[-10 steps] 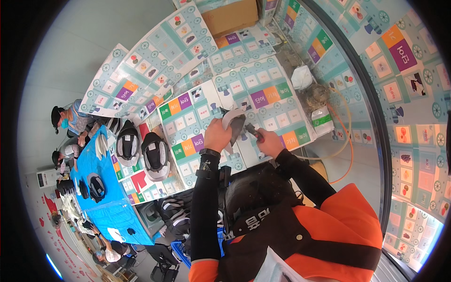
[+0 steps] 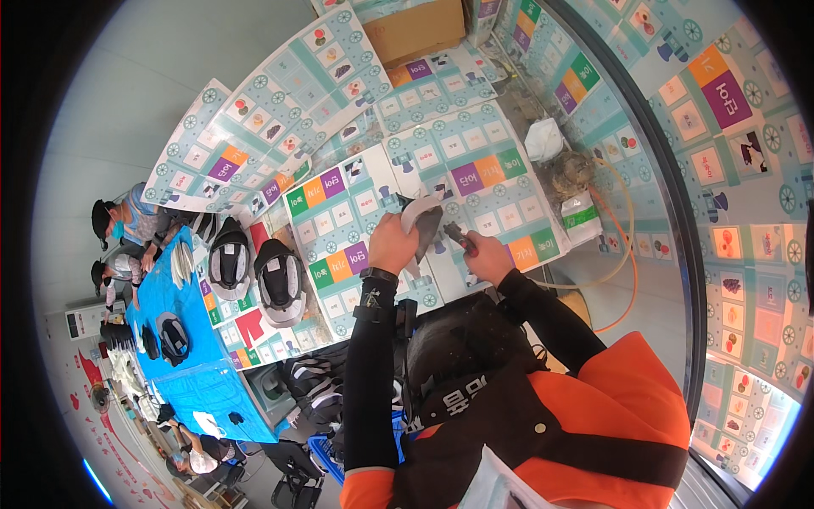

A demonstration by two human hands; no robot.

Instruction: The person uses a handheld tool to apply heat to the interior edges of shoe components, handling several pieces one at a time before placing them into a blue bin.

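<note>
My left hand grips a grey and black cap above the board-covered table, its fingers closed on the near side. To the right of the cap, my right hand is wrapped round a small dark hand tool with a reddish grip. The tool's dark head points toward the cap, with a small gap between them. Its exact kind is hard to make out. On the left part of the table lie two more black and grey caps, a farther-left cap and a nearer cap.
Printed boards cover the tabletop and form side screens. A cardboard box stands at the back. Near the right edge are a white crumpled piece, a green-white packet and an orange hose. Other people work beside a blue-covered table.
Both hands, the cap and the tool stay almost where they were. In the background, co-workers have shifted slightly.
</note>
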